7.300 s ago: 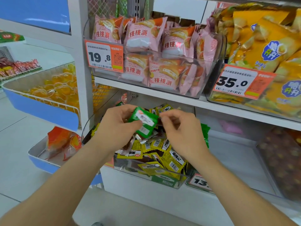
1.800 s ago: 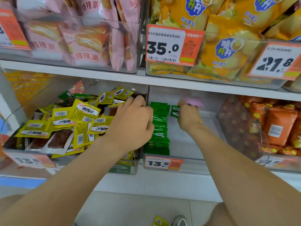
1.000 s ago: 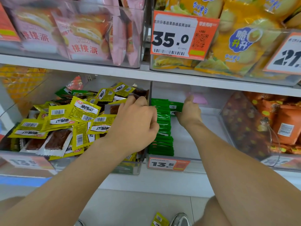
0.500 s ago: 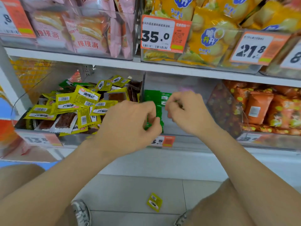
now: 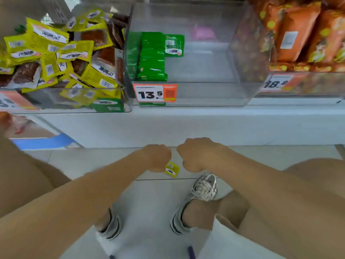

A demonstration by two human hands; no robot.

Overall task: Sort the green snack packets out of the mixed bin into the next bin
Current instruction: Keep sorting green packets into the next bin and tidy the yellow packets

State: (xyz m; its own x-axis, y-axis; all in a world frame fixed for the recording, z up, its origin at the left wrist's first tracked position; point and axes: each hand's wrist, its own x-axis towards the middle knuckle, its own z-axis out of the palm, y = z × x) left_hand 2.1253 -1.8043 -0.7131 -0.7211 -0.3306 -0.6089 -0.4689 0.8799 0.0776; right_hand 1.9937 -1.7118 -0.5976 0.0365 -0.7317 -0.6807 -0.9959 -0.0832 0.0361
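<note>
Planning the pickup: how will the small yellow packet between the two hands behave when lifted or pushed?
The yellow packet looks small and flat, so probably light and bendy. Its glossy film on smooth floor tile likely slides when pushed.

Both hands have come away from the next bin (image 5: 205, 98) and dropped to the floor at lower middle: the left hand (image 5: 156, 158) now reaches the fallen yellow packet (image 5: 172, 169), the right hand (image 5: 196, 156) curled just beside it.

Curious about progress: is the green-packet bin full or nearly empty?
Mostly empty: green packets line only the left of the bin; most of its floor is bare.
</note>
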